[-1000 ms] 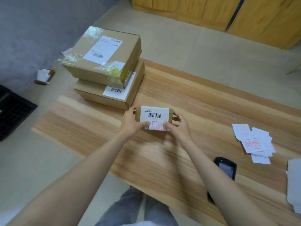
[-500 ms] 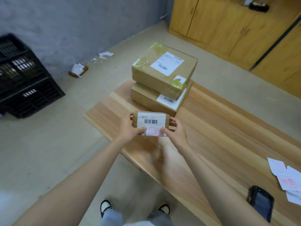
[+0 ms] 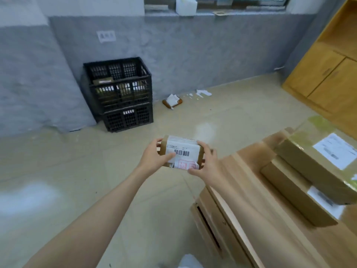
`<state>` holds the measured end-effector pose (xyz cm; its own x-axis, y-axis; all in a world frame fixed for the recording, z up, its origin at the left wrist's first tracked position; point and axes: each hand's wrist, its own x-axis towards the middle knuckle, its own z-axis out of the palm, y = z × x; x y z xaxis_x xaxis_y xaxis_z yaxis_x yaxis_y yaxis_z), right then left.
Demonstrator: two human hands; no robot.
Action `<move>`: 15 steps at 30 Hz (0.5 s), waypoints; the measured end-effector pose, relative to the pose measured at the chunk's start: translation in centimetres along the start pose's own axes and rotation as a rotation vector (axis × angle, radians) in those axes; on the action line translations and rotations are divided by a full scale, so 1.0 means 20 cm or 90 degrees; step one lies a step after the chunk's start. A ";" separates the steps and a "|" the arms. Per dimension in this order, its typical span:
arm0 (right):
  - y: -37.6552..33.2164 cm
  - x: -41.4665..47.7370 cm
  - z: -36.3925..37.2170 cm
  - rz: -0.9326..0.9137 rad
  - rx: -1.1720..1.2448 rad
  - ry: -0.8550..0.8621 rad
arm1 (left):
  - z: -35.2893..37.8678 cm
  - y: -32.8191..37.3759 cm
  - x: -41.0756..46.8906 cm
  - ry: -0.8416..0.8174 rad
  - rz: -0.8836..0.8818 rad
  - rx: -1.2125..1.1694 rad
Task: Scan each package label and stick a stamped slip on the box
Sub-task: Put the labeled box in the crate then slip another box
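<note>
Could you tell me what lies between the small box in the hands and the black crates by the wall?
Only bare floor separates the small box from the black crates, per the head view.

a parcel sorting room: labelled boxes [image 3: 316, 165], stacked black crates [image 3: 120, 93], bare floor.

A small box [image 3: 181, 151] sits between the left hand [image 3: 154, 156] and right hand [image 3: 207, 164]; beyond them, 2 stacked crates [image 3: 119, 95] stand against the wall; right of them, 2 stacked parcels [image 3: 309, 176] lie on the table [image 3: 251, 219]
</note>
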<state>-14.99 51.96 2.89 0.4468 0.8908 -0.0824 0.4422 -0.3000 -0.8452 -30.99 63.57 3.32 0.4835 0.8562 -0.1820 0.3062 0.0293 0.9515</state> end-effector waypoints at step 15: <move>-0.54 1.40 0.73 -0.046 0.055 -0.171 | -0.99 -0.07 1.02 0.182 -0.059 -0.024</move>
<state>-18.55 85.19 1.91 0.1890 0.9709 -0.1470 0.3927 -0.2119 -0.8949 -37.70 91.17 3.18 0.2027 0.9594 -0.1961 0.3042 0.1287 0.9439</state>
